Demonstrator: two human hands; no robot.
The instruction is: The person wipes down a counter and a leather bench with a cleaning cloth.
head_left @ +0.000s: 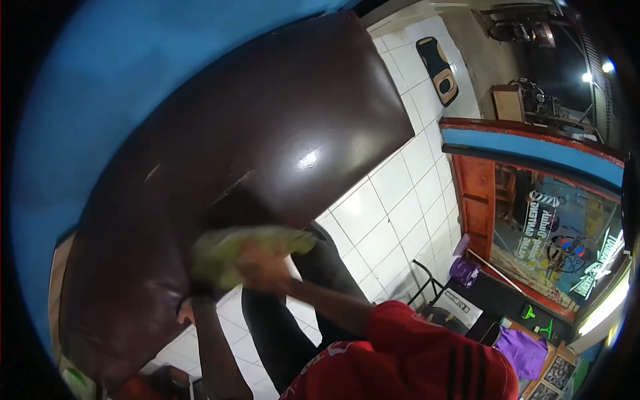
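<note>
I see white floor tiles (393, 200), a blue wall (100, 87), a black mat (439, 67) on the floor, purple cloth (523, 350) and a painted glass panel (560, 240) nearby.

The room is dim overall, with heavy fisheye bending and a black rim around the whole view. A white glare spot sits on the dark brown couch (267, 133) just past centre, toward one o'clock. Bright lamps (587, 77) flare at two o'clock, and a lit strip (603, 308) glows at four o'clock. The green cloth (230, 250) and the hands at six to seven o'clock are smeared by motion blur. The white floor tiles (387, 200) catch soft reflected light.
</note>
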